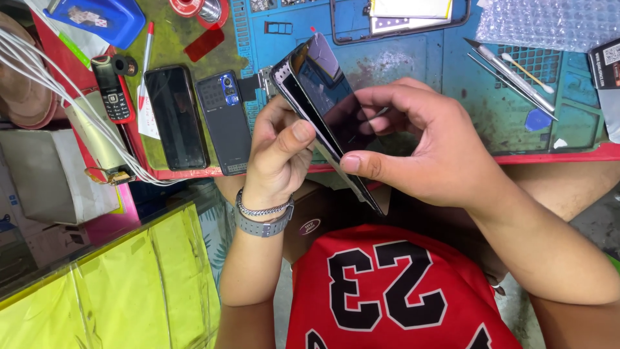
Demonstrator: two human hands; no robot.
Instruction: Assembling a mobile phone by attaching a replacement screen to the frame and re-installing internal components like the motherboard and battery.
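Both my hands hold a black smartphone [321,97] tilted up on edge above the front of the blue work mat [413,61]. Its dark glass screen panel is lifted away from the phone body along one side. My left hand [278,152] grips the body from the left, thumb pressed on its edge. My right hand [413,145] holds the screen panel, thumb under its lower edge and fingers over the glass. A grey watch and a metal chain bracelet [263,216] sit on my left wrist.
Two dark smartphones [175,116] [223,121] lie side by side left of my hands, with a small red keypad phone [113,90] and white cables [51,77] further left. Tweezers and a swab [513,68] lie on the mat's right, bubble wrap [549,22] behind. A yellow glass counter [110,284] stands lower left.
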